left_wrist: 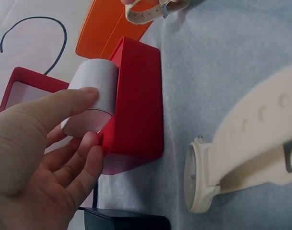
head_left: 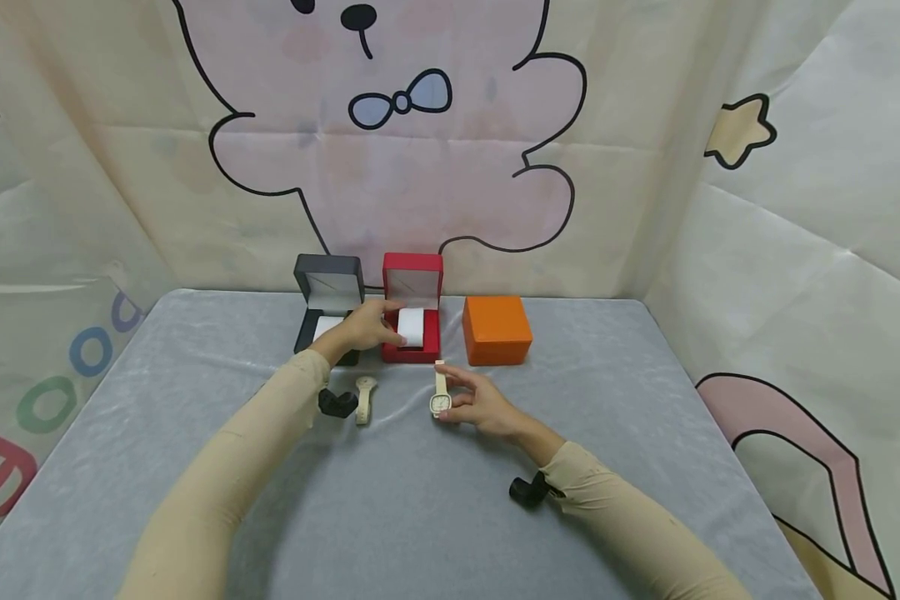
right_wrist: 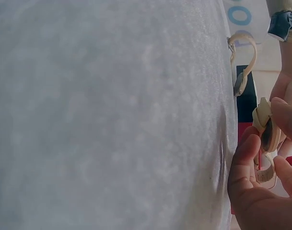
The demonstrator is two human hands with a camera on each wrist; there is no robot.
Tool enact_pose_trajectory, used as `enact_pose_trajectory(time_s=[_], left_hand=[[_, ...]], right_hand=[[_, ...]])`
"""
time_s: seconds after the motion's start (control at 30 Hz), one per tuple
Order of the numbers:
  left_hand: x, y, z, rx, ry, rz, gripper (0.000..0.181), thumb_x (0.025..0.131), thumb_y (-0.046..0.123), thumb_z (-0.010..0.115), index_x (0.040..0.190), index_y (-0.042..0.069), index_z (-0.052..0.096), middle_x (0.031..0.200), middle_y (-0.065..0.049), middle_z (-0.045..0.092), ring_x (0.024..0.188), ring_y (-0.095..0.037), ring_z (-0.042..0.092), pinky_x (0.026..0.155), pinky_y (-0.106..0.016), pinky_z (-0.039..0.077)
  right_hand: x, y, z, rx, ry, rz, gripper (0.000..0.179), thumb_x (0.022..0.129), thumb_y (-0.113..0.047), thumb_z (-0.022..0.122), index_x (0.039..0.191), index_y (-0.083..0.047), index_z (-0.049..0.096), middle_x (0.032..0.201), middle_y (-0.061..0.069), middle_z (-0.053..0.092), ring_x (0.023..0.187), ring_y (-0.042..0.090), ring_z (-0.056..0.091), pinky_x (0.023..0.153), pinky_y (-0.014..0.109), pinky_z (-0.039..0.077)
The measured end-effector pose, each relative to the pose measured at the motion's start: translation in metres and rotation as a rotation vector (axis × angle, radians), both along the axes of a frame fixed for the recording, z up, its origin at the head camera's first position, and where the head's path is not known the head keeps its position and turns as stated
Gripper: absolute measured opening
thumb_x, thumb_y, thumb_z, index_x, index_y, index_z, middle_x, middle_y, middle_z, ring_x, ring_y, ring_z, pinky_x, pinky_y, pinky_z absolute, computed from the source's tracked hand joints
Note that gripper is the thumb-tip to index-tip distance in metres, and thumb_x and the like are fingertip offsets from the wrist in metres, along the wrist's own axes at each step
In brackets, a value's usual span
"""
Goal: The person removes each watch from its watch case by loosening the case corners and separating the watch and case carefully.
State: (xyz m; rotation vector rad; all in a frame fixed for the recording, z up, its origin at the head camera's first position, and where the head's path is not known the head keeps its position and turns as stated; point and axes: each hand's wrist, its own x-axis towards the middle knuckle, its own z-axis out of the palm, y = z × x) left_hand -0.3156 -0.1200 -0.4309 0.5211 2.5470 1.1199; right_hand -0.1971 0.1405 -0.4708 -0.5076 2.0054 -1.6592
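downward head view, close left-wrist view, shared red box (left_wrist: pixel 138 100)

Three boxes stand on one table (head_left: pixel 420 517): a dark box (head_left: pixel 330 264) at its 11 o'clock, a red box (head_left: pixel 411 356) at 12, an orange box (head_left: pixel 497 331) at 1. Two white cushions (head_left: pixel 411 327) (head_left: pixel 326 325), one per open box; two pale watches (head_left: pixel 440 390) (head_left: pixel 363 402); two hands (head_left: pixel 367 326) (head_left: pixel 486 405); two black wrist cameras (head_left: pixel 337 404) (head_left: pixel 528 492).

grey cloth-covered table (head_left: pixel 420 517) | open dark box (head_left: pixel 328 264) | open red box (head_left: pixel 411 356) | orange box (head_left: pixel 497 331) | cream watch (head_left: pixel 363 403)
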Motion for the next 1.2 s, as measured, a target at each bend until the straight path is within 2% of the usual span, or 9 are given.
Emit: enact_pose_trajectory(time_s=[0.5, 0.73, 0.87, 1.03, 1.2], left_hand=[[-0.0014, -0.0006, -0.0001, 0.002, -0.005, 0.007, 0.079, 0.085, 0.009, 0.081, 0.153, 0.002, 0.042, 0.143, -0.018, 0.054, 0.087, -0.019, 0.06, 0.074, -0.025, 0.048], [0.0004, 0.0014, 0.0006, -0.03, 0.001, 0.009, 0.078, 0.084, 0.009, 0.081, 0.152, 0.002, 0.043, 0.132, -0.019, 0.059, 0.082, -0.017, 0.059, 0.075, -0.026, 0.048], [-0.0002, 0.0015, -0.0015, -0.046, 0.01, 0.009, 0.078, 0.084, 0.011, 0.081, 0.152, 0.002, 0.044, 0.131, -0.019, 0.061, 0.079, -0.016, 0.059, 0.076, -0.029, 0.049], [0.001, 0.0028, 0.0006, -0.079, 0.043, 0.001, 0.077, 0.084, 0.013, 0.081, 0.151, 0.001, 0.044, 0.137, -0.02, 0.059, 0.086, -0.021, 0.057, 0.085, -0.034, 0.048], [0.0024, 0.0056, 0.0017, -0.121, 0.1, -0.021, 0.072, 0.083, 0.013, 0.082, 0.147, 0.0, 0.05, 0.129, -0.02, 0.064, 0.094, -0.025, 0.06, 0.088, -0.039, 0.05]], right_hand=[[-0.0039, 0.0035, 0.0011, 0.013, 0.006, -0.017, 0.081, 0.088, 0.009, 0.071, 0.158, -0.005, 0.033, 0.14, 0.028, 0.042, 0.082, 0.008, 0.063, 0.071, 0.015, 0.051], [-0.0028, 0.0025, -0.0002, 0.013, -0.002, -0.011, 0.081, 0.087, 0.01, 0.071, 0.157, -0.005, 0.033, 0.141, 0.028, 0.042, 0.081, 0.009, 0.063, 0.068, 0.015, 0.05], [-0.0022, 0.0024, 0.0019, 0.03, -0.001, -0.011, 0.081, 0.088, 0.008, 0.072, 0.158, -0.006, 0.033, 0.141, 0.027, 0.042, 0.08, 0.01, 0.063, 0.069, 0.016, 0.049], [-0.0024, 0.0019, 0.0033, 0.043, -0.007, -0.015, 0.081, 0.088, 0.007, 0.072, 0.158, -0.007, 0.034, 0.14, 0.025, 0.043, 0.081, 0.01, 0.064, 0.07, 0.016, 0.05], [-0.0037, 0.002, 0.0019, 0.053, -0.004, -0.012, 0.08, 0.088, 0.006, 0.073, 0.157, -0.007, 0.034, 0.141, 0.025, 0.044, 0.08, 0.01, 0.064, 0.069, 0.016, 0.05]])
